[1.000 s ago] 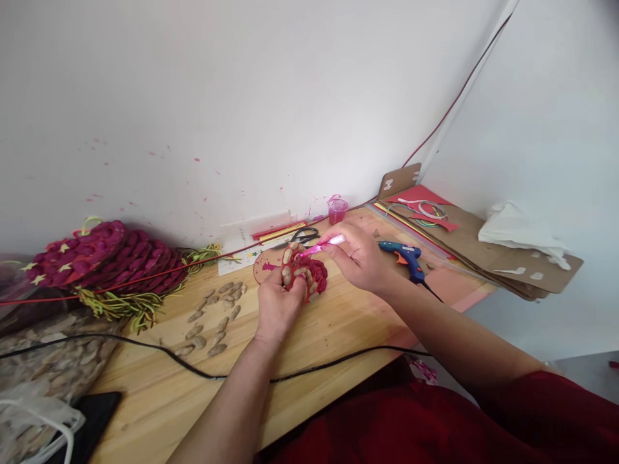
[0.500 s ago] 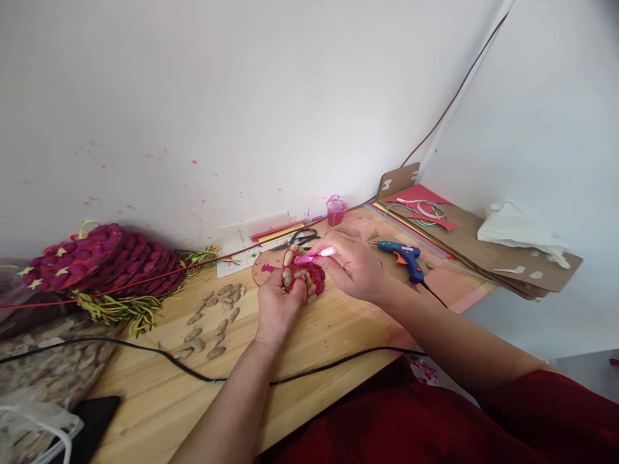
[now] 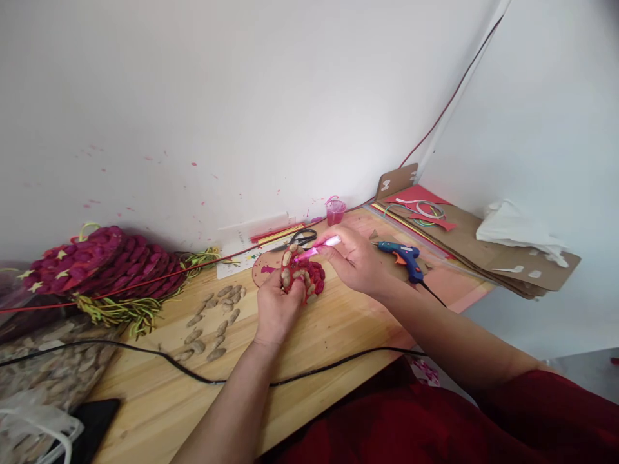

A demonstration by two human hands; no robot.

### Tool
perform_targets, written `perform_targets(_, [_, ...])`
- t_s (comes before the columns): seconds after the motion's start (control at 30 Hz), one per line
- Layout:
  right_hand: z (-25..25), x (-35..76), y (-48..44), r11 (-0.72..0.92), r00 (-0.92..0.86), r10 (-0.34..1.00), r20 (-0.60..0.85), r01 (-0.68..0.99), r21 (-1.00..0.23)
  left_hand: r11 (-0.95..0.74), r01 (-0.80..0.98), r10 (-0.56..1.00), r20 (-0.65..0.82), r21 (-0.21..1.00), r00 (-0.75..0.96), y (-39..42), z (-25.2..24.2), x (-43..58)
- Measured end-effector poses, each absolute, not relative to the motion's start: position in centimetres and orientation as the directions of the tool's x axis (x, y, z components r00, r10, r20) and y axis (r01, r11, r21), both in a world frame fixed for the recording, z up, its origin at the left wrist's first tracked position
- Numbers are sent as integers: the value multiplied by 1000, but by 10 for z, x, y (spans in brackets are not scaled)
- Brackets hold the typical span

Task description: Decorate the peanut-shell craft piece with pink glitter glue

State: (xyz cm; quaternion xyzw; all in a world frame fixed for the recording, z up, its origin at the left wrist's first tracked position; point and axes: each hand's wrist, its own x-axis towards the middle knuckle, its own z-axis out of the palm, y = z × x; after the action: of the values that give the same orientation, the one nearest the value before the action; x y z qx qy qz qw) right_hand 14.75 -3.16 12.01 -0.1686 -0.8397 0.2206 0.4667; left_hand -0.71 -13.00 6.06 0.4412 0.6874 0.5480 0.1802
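Note:
My left hand (image 3: 279, 308) is closed on a small craft piece covered in peanuts (image 3: 316, 278), gripping its near edge with the thumb on top. Some of its peanuts are bare tan, others are painted magenta-red. In my right hand (image 3: 355, 261) is a paintbrush (image 3: 325, 245) with a white handle stained pink, pinched between thumb and fingers. The brush tip points down-left onto the piece, among its peanuts; the exact contact is too small to make out. Behind my left hand lies a paint-stained cardboard shape (image 3: 264, 265), partly covered.
Loose peanuts (image 3: 221, 327) lie left of my hands. A plastic cup of pink paint (image 3: 335, 211) stands by the wall, near scissors (image 3: 304, 236). A blue glue gun (image 3: 406, 258) rests at right. Painted peanut pieces (image 3: 120, 261) are stacked left. A black cable (image 3: 329, 367) crosses the front.
My right hand has shifted slightly, and the paintbrush is now tilted more steeply, with more of its pink-stained part showing. My left hand holds the peanut piece in nearly the same spot.

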Motion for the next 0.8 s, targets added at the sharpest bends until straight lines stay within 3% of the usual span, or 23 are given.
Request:
perform_targets(0.57, [119, 147, -23, 793, -464, 568, 680, 87, -603, -33, 428, 819, 270, 903, -506, -129, 54, -10])
perform_targets(0.8, [118, 149, -19, 770, -414, 611, 674, 116, -627, -42, 353, 820, 235, 935, -522, -128, 52, -10])
